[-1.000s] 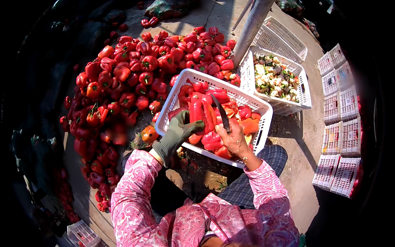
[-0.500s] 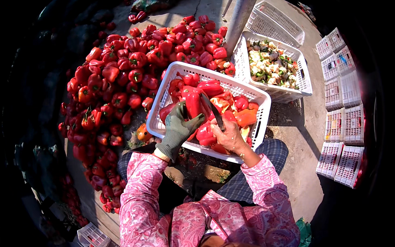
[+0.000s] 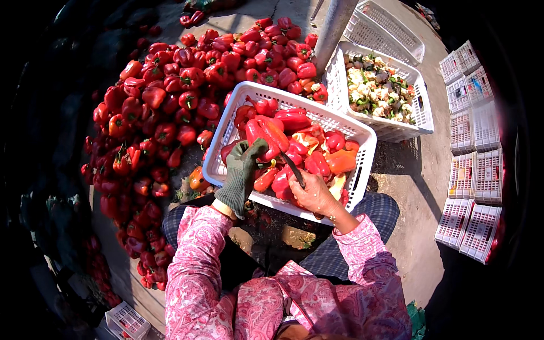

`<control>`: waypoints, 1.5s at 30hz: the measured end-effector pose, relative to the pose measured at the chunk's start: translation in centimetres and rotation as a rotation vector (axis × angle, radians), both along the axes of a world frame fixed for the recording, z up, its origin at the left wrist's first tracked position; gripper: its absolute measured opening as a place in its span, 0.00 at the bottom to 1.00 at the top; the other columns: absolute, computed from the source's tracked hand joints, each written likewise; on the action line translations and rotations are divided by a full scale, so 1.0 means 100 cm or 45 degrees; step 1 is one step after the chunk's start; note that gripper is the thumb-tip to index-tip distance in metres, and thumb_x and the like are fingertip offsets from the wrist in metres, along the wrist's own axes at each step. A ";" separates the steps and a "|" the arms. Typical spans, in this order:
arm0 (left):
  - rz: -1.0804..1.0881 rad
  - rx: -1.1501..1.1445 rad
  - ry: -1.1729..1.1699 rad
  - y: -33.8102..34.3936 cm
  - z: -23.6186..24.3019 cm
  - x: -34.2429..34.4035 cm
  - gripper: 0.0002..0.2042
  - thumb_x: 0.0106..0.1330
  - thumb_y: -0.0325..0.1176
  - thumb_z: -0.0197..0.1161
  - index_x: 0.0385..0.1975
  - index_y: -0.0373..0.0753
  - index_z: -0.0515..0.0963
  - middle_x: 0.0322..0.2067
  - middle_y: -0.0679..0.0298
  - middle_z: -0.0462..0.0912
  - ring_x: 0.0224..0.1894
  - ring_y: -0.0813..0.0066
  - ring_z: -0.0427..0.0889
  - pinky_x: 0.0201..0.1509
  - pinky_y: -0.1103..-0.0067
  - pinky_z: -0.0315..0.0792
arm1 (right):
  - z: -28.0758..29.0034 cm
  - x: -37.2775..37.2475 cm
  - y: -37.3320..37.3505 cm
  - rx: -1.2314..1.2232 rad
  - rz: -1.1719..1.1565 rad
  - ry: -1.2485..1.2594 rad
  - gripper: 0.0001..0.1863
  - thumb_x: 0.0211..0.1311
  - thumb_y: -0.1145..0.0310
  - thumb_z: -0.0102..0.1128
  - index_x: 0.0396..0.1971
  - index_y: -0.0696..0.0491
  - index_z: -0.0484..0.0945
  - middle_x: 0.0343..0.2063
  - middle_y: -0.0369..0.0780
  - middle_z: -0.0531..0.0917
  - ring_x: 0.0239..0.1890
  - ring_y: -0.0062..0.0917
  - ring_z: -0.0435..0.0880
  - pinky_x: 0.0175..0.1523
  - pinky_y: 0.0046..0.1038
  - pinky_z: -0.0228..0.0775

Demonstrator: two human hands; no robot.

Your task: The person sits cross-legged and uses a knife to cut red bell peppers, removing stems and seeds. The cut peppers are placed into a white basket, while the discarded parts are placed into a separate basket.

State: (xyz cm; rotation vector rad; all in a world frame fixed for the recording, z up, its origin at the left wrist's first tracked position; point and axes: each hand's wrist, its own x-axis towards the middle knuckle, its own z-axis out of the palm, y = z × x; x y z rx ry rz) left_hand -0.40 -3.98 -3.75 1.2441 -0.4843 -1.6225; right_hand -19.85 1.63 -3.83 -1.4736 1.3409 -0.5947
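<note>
Glossy red pepper in gloved left hand

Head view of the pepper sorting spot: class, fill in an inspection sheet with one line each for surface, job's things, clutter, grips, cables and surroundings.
Surface: bare concrete ground, sunlit, with dark shade at the left.
Job's things: white plastic crate of cut red peppers; one large red pepper held over it; dark knife.
Clutter: big heap of whole red peppers on the ground beside the crate; second white crate holding pale and green trimmings.
Grips: gloved left hand grips the pepper; bare right hand holds the knife.
Cables: nothing seen.
Surroundings: stacked empty white crates at the right; grey post behind.
</note>
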 end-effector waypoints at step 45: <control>-0.422 0.146 0.782 0.031 -0.021 -0.007 0.20 0.66 0.43 0.56 0.52 0.35 0.70 0.50 0.53 0.75 0.49 0.55 0.78 0.54 0.56 0.74 | -0.008 0.011 -0.009 -0.077 -0.342 -0.431 0.22 0.55 0.67 0.68 0.50 0.56 0.78 0.24 0.31 0.80 0.21 0.12 0.73 0.30 0.18 0.66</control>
